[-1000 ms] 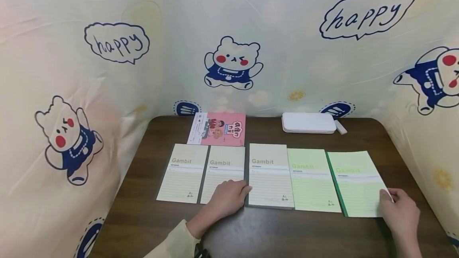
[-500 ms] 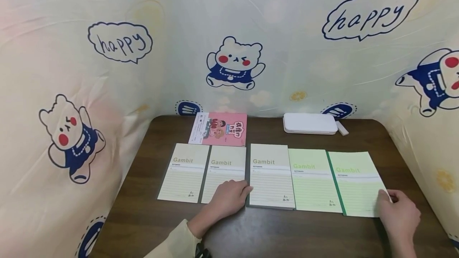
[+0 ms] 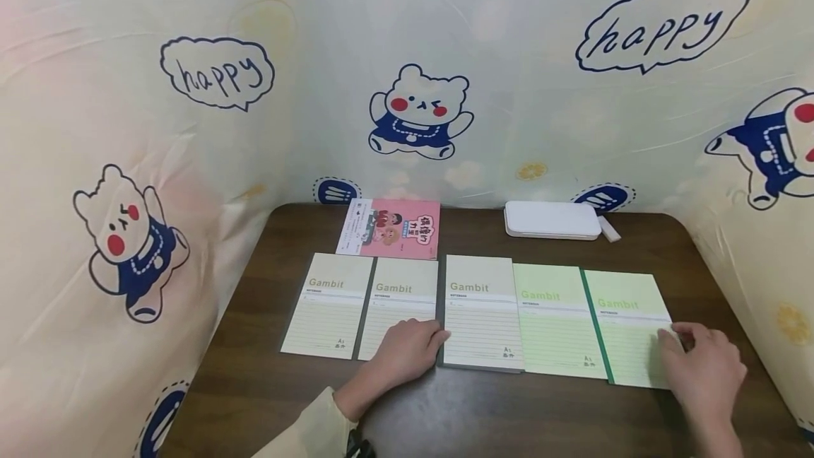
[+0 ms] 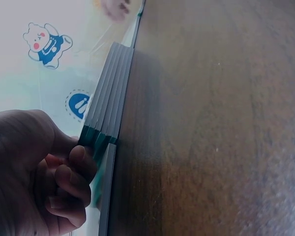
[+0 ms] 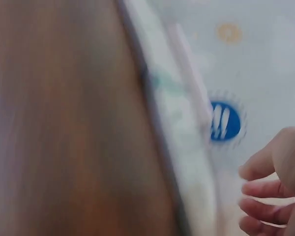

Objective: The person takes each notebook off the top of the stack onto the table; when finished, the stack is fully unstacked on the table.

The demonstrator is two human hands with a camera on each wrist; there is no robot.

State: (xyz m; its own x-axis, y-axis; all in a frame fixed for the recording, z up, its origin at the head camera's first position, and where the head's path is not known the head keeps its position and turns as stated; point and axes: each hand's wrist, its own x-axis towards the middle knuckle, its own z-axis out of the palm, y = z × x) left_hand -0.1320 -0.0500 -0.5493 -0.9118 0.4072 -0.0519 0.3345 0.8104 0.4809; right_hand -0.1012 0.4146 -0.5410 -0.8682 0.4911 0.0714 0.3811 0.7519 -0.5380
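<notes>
Five-like overlap aside, several Gambit notebooks lie in a row across the table. My left hand (image 3: pixel 407 348) rests at the left edge of the middle cream notebook (image 3: pixel 480 316). In the left wrist view its curled fingers (image 4: pixel 71 179) hold the spine end of a stack of notebooks (image 4: pixel 108 93) with green spines. My right hand (image 3: pixel 706 366) is at the right edge of the rightmost green notebook (image 3: pixel 626 345), thumb over its cover in the head view. The right wrist view is blurred and shows its fingers (image 5: pixel 263 209) loosely bent, with nothing between them.
A pale green notebook (image 3: pixel 553 324) lies between the middle and rightmost ones. Two cream notebooks (image 3: pixel 327 309) are at the left. Behind stand a pink booklet (image 3: pixel 407 232), a white case (image 3: pixel 550 220) and a small white block (image 3: pixel 608 228). A printed curtain (image 3: pixel 305 104) surrounds the table (image 3: pixel 445 415).
My right hand has shifted slightly left over the rightmost notebook's edge, its grip on that edge loosened. The notebook's right side has settled lower. My left hand stays in place.
</notes>
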